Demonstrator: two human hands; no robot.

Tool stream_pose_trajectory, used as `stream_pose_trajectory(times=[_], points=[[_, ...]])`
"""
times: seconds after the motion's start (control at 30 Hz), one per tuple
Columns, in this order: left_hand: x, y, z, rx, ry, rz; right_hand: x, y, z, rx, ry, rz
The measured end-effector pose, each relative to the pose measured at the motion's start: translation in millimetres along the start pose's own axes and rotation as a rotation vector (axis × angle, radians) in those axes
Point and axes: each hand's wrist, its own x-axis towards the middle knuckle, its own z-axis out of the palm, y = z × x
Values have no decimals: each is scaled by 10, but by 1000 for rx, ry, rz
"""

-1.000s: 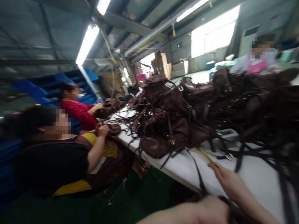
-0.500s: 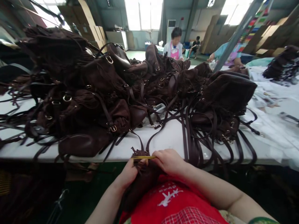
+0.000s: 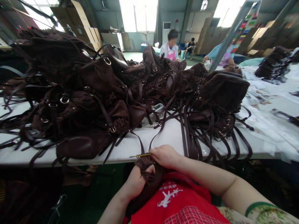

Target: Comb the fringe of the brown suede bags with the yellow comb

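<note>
The left hand [image 3: 135, 182] is curled closed, its thumb pointed toward the right hand [image 3: 166, 156], which is held slightly farther forward with fingers bent and back turned up, while the left forearm [image 3: 116, 204] and right forearm [image 3: 206, 175] are angled inward.

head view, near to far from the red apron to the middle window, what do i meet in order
red apron → left hand → yellow strip → bare patch of table → bag pile → person in pink → middle window
</note>
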Motion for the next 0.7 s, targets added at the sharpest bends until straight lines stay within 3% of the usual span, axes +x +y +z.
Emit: stream_pose_trajectory(times=[0.17, 0.33, 0.47, 0.57, 0.63, 0.7], points=[[36, -59, -106, 46, 10, -16, 113, 41, 17, 5, 6, 153], [64, -83, -112, 81, 9, 10, 158, 18, 4, 17, 1, 194], [10, -7, 69, 100, -118, 117, 237, 263, -250, 57, 98, 372], [-35, -7, 180, 185, -231, 187, 243, 578, -565, 48, 286, 571], [-26, -70, 165, 158, -219, 152, 195, 684, -730, 111, 464, 533], [9, -167, 85, 45, -149, 70, 115, 636, -790, 238, 468, 326]])
